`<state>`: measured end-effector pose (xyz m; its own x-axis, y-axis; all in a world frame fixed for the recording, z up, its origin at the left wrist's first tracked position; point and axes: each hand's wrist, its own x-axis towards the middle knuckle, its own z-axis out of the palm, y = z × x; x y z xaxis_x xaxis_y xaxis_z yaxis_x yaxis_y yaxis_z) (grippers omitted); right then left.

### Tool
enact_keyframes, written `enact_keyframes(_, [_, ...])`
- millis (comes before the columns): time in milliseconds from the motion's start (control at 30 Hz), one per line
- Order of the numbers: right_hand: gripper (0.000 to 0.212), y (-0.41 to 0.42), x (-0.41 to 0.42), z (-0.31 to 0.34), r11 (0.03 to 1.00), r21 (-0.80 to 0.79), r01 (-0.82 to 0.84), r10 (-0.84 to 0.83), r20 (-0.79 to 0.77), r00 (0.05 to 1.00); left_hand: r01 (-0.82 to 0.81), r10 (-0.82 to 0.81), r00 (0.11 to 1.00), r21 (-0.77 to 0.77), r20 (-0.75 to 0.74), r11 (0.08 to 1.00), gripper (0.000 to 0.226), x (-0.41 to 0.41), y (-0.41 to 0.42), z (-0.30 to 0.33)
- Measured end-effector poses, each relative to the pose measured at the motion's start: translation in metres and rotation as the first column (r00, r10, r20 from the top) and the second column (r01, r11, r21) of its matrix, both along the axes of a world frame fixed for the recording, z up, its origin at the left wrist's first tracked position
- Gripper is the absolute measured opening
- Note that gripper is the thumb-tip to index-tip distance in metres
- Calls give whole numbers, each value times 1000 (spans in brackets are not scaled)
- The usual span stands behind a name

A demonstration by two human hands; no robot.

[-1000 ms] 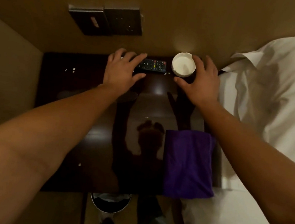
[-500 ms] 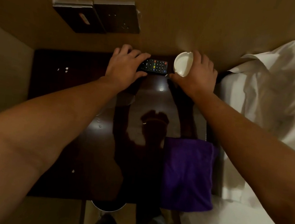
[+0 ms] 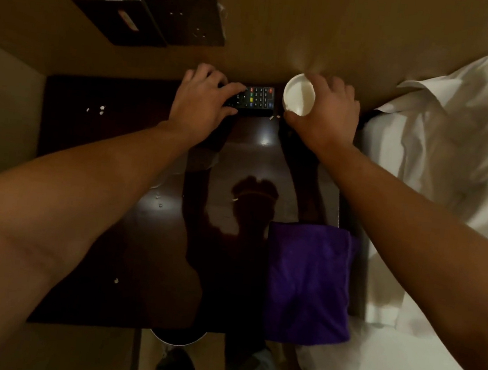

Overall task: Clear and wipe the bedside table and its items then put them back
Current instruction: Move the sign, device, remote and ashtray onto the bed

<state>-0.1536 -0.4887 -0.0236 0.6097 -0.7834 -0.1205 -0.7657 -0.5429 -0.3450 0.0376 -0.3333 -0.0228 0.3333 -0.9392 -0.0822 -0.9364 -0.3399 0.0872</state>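
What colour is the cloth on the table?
Purple; the cloth shows best in the head view, the only one.

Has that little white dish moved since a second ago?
Yes. The white dish, flat beside the remote before, is now tipped up in the right hand, its opening facing the remote.

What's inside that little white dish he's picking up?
The white dish, tilted in the right hand, shows a pale, bare-looking inside. The fingers cover its far rim, so that part stays unseen.
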Motion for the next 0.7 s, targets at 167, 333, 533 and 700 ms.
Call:
enact_keyframes(167, [83,16,-10,22,999,20,29,-32,151,988,17,-18,1000,-43,-16,999,50,-6,11,18])
enact_keyframes(333, [93,31,-33,43,991,95,91,-112,245,963,73,-79,995,-104,-53,992,50,-18,20,45])
enact_keyframes(533, [90,62,-78,71,981,95,168,-188,272,944,121,-147,982,-202,-118,972,49,-45,39,72])
enact_keyframes(700, [91,110,-123,97,966,63,252,-259,286,922,179,-226,962,-271,-151,946,47,-77,69,88])
